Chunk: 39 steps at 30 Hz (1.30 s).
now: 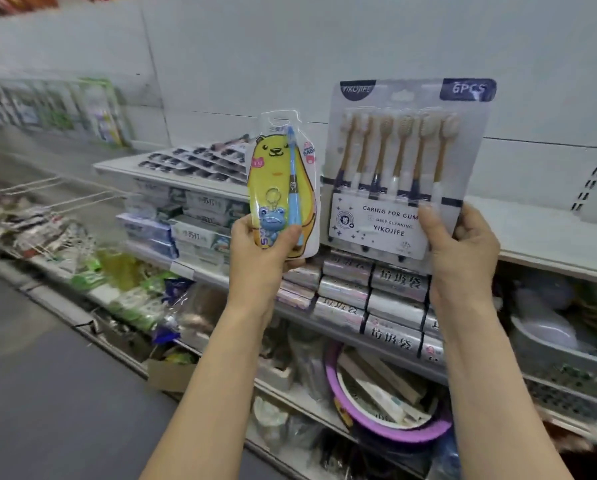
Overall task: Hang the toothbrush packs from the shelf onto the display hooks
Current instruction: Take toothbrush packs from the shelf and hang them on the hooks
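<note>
Motion blur smears the left of the frame, so the white wire display hooks (65, 199) at middle left and the goods below them are hard to make out. A flat stack of dark toothbrush packs (200, 162) lies on the white metal shelf (550, 237), partly hidden behind the small yellow bear-shaped blister pack holding one blue child's toothbrush (279, 181). The left hand (259, 261) has its grip closed round that pack's lower end, thumb across the front beside a blue frog figure. The pack stands upright above the grip at mid-frame.

Just to its right, the right hand (463, 251) pinches the lower right corner of the large clear blister pack of six brown-handled toothbrushes (394, 168), thumb on the front and fingers behind the card. This pack rises above and left of the grip, covering part of the shelf edge and of the silver boxed rolls (376, 292) beneath.
</note>
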Tool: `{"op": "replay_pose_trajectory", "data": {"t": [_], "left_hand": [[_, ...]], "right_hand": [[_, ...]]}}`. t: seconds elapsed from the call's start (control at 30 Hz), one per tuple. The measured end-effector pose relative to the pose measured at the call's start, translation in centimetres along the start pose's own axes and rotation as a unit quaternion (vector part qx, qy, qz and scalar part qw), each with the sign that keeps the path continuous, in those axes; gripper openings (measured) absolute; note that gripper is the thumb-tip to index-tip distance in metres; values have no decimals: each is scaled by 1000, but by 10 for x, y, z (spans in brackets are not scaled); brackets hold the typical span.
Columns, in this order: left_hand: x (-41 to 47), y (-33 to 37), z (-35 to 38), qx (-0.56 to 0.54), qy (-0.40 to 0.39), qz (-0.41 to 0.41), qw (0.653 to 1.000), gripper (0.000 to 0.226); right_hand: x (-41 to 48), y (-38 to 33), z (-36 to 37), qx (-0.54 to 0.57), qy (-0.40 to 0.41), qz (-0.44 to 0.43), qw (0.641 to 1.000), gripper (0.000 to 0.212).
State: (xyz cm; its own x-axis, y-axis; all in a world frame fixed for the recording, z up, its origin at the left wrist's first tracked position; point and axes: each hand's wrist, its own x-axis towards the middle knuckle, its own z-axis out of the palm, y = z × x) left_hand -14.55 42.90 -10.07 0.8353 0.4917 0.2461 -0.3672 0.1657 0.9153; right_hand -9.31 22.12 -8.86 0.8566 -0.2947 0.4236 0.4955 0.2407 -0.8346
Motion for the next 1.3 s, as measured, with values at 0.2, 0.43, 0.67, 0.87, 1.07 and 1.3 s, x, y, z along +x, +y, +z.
{"op": "replay_pose_trajectory", "data": {"t": [0.2,0.43,0.67,0.87,1.07,1.3], "left_hand": [[34,26,-122,-3,37,17,999,41],[105,63,-303,27,73,12,997,41],[179,98,-467,47,116,13,992,44],[244,104,-580,62,145,27,987,41],[347,100,-682,75,147,36,986,40],[505,134,-810,86,159,32,983,40]], "right_hand": [[-38,25,123,18,-82,28,996,23],[-88,78,318,35,-162,52,985,22],[-136,135,499,45,-219,87,971,23],[-168,199,622,45,-255,106,960,24],[-173,273,764,66,-264,112,956,29],[-161,333,967,84,-290,145,942,26]]}}
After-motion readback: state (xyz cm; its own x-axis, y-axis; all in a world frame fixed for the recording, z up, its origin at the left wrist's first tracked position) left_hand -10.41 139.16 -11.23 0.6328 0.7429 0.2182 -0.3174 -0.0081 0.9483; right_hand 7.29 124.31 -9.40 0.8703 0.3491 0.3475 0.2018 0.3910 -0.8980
